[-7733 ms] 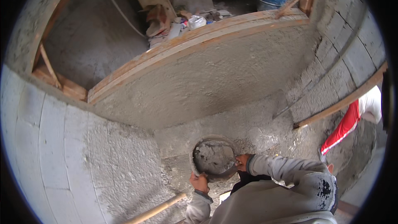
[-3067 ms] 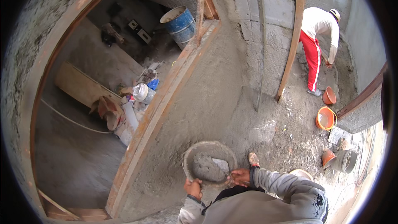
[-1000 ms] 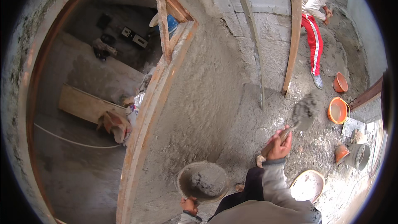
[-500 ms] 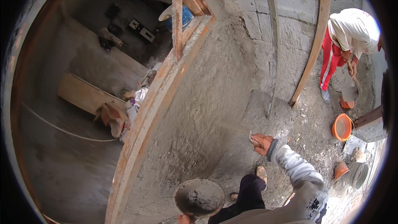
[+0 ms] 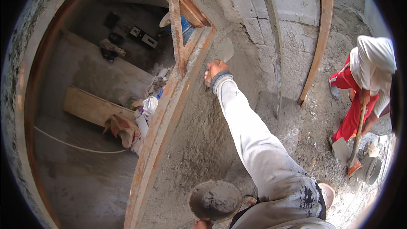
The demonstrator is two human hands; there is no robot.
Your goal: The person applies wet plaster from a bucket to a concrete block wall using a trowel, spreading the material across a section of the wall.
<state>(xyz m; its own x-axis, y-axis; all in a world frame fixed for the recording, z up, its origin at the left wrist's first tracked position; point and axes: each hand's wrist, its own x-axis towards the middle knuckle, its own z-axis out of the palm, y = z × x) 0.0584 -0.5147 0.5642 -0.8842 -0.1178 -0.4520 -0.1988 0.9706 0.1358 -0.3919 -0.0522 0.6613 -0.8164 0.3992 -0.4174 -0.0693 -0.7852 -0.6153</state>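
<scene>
My right hand (image 5: 216, 71) is closed round the handle of a trowel, its arm stretched far up along the rough mortar-covered wall (image 5: 186, 144). The grey trowel blade (image 5: 227, 50) lies close to the wall beside the corner of the wooden window frame (image 5: 199, 44); whether it touches cannot be made out. Low in the view, my left hand (image 5: 202, 224) grips the rim of a round bowl (image 5: 215, 199) with wet grey mortar in it. Most of that hand is cut off by the lower edge.
A co-worker (image 5: 369, 85) in red trousers bends over a shovel (image 5: 354, 148) at the right. An orange container (image 5: 354, 167) and a grey bucket (image 5: 369, 170) stand nearby. A wooden board (image 5: 321, 38) and a narrow strip (image 5: 275, 38) lean against the block wall (image 5: 292, 0).
My right hand has swung the trowel up and left along the wall, toward the frame corner. The bowl stays low in my left hand. The co-worker has stepped nearer with the shovel.
</scene>
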